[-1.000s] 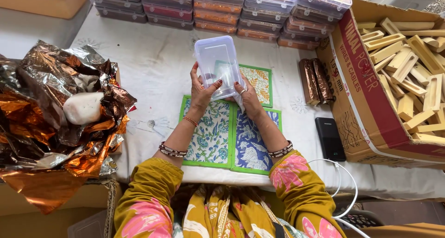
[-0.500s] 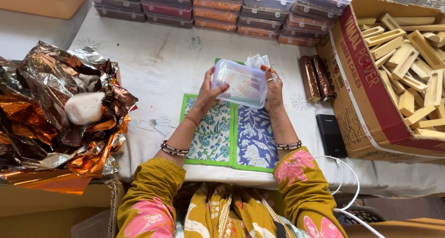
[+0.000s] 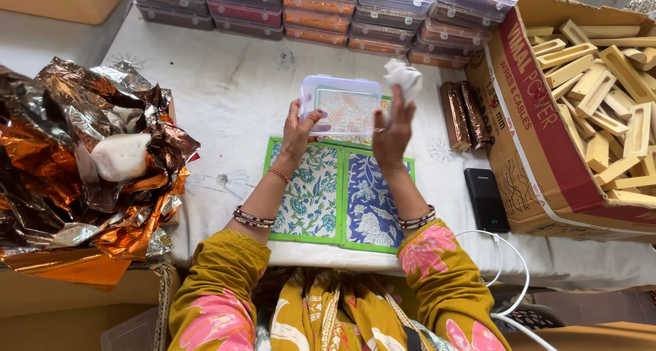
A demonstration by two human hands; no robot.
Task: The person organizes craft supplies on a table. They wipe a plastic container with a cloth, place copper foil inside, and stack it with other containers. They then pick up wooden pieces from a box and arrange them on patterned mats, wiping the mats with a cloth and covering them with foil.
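Note:
My left hand (image 3: 298, 127) grips the left edge of a clear plastic box (image 3: 340, 105) and holds it up over the table, its flat face turned toward me. My right hand (image 3: 393, 127) is closed on a crumpled white cloth (image 3: 403, 75) beside the box's right edge. Under both hands lies a green-bordered mat (image 3: 338, 198) with blue and white floral panels. A yellow patterned piece shows through the clear box.
Rows of stacked clear boxes (image 3: 321, 9) line the far edge. A cardboard carton of wooden blocks (image 3: 593, 84) stands at the right, with two brown wrapped bars (image 3: 465, 114) and a black power bank (image 3: 486, 198) beside it. Crumpled copper foil (image 3: 82, 159) lies at the left.
The box has been turned from tilted to facing me and moved slightly left. My right hand has come off the box and lifted with the white cloth.

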